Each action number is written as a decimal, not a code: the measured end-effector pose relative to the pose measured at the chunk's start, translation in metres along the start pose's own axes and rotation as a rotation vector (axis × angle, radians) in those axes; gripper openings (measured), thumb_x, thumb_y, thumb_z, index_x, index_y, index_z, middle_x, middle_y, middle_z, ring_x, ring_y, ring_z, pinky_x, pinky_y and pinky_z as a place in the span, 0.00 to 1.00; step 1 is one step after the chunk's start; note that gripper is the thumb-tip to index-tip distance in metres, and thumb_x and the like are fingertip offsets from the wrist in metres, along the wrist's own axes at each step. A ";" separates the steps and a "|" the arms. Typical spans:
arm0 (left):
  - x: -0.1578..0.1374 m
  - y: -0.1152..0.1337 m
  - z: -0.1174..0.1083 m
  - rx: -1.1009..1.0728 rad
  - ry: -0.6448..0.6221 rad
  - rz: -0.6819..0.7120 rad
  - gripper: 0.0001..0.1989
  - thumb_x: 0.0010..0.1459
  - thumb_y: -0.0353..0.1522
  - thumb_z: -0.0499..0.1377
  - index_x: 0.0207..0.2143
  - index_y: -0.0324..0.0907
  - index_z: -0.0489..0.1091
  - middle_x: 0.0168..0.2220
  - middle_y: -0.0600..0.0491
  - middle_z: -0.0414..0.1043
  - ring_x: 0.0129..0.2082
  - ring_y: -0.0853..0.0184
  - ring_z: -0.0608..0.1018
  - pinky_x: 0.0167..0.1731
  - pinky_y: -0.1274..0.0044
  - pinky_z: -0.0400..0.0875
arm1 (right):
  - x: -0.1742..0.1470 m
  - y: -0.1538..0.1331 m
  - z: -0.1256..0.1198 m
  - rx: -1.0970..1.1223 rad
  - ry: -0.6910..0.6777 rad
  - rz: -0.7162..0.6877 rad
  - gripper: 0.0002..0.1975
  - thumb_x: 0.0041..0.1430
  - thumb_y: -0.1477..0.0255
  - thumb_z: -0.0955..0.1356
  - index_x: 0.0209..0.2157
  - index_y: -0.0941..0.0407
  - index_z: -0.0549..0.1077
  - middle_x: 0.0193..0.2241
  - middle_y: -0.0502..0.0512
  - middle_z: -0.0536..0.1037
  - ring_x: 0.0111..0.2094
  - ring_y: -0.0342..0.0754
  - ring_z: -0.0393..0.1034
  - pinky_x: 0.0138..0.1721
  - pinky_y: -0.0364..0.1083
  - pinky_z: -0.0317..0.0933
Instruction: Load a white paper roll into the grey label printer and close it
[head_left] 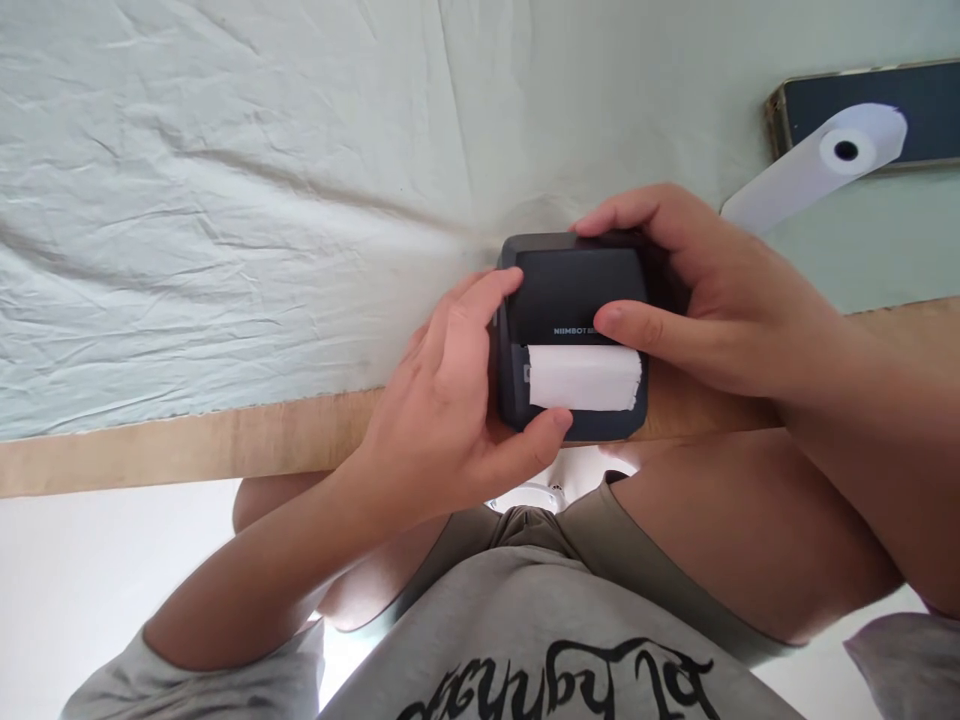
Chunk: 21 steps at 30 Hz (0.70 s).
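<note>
A black label printer (581, 285) marked NIIMBOT sits at the front edge of the table, between my two hands. A short strip of white paper (585, 378) with a ragged right end comes out of its slot. My left hand (450, 390) grips the printer's left side, its index finger on the top corner and its thumb at the front edge by the paper. My right hand (720, 290) wraps round the right side, thumb on the lid over part of the lettering, fingers at the back edge.
A white paper roll (806, 175) with a dark hollow core lies at the right, its end over a dark phone (922, 110). A wrinkled pale green cloth (262, 200) covers the table, whose bare wooden edge (187, 440) runs along the front. My legs are below it.
</note>
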<state>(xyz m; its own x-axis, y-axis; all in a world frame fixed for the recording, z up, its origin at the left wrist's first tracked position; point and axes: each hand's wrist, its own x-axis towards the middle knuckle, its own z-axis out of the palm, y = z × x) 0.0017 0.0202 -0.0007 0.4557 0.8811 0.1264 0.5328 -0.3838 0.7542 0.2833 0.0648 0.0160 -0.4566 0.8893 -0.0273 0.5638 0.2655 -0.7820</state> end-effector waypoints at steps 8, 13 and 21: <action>-0.025 -0.005 0.001 0.103 0.006 0.107 0.52 0.76 0.58 0.67 0.87 0.52 0.46 0.84 0.36 0.64 0.82 0.37 0.72 0.77 0.44 0.78 | -0.013 0.006 0.001 -0.045 0.095 -0.043 0.33 0.76 0.42 0.69 0.70 0.45 0.69 0.65 0.60 0.75 0.63 0.53 0.78 0.62 0.58 0.81; -0.032 0.000 0.011 0.152 0.029 0.190 0.55 0.79 0.56 0.65 0.89 0.51 0.34 0.85 0.33 0.62 0.80 0.38 0.75 0.74 0.48 0.82 | -0.015 0.006 -0.002 -0.067 0.092 -0.059 0.34 0.77 0.39 0.67 0.71 0.45 0.67 0.70 0.60 0.72 0.68 0.53 0.76 0.68 0.59 0.79; -0.032 -0.002 0.024 0.244 0.134 0.234 0.56 0.80 0.59 0.62 0.90 0.44 0.33 0.81 0.30 0.68 0.78 0.40 0.78 0.71 0.51 0.84 | -0.018 0.005 -0.007 -0.046 0.127 0.106 0.41 0.76 0.30 0.60 0.73 0.43 0.68 0.60 0.58 0.82 0.70 0.59 0.77 0.71 0.67 0.75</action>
<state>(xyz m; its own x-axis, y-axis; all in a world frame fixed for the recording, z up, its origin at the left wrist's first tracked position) 0.0028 -0.0140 -0.0215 0.4961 0.7840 0.3731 0.5869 -0.6195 0.5212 0.2993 0.0529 0.0172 -0.3035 0.9525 -0.0269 0.6366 0.1817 -0.7495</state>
